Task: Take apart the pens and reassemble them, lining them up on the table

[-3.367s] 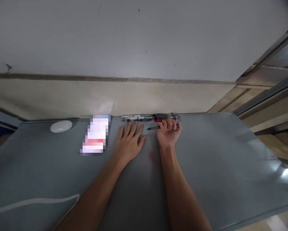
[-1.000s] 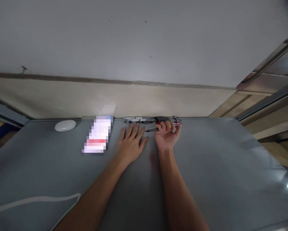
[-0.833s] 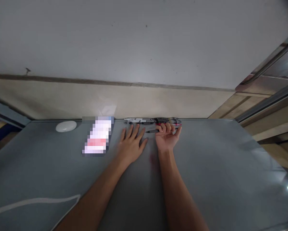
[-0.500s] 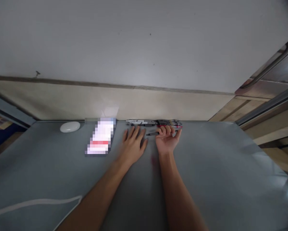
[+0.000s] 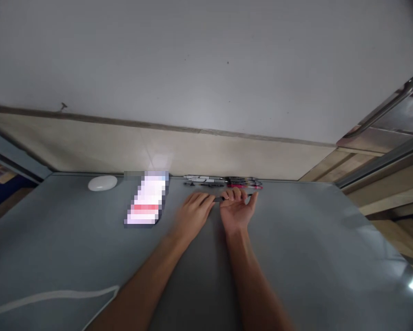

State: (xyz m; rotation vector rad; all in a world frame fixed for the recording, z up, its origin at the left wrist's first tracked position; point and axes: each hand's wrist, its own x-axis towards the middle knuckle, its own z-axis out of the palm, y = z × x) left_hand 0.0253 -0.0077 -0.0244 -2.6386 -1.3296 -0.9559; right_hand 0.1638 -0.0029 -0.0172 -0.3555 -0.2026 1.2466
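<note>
A dark pen (image 5: pixel 218 199) lies crosswise between my hands. My right hand (image 5: pixel 236 209) is palm up, its fingers curled over the pen and its thumb at the right end. At the pen's left end, my left hand (image 5: pixel 195 214) has its fingers together and pinches the tip. Just beyond my hands, white and dark pens (image 5: pixel 199 179) lie on the grey table along the wall. Right beside them is a bunch of several dark pens (image 5: pixel 242 180), with a red pen (image 5: pixel 249 186) along its near side.
On the left, a phone (image 5: pixel 146 200) with a lit, pixelated screen lies on the table (image 5: pixel 313 248). A white rounded object (image 5: pixel 102 183) sits farther left. A white cable (image 5: pixel 58 294) runs across the lower left. The wall (image 5: pixel 192 151) borders the far edge.
My left hand has closed its spread fingers and moved right onto the left end of the pen. My right hand keeps its hold. The view has shifted slightly.
</note>
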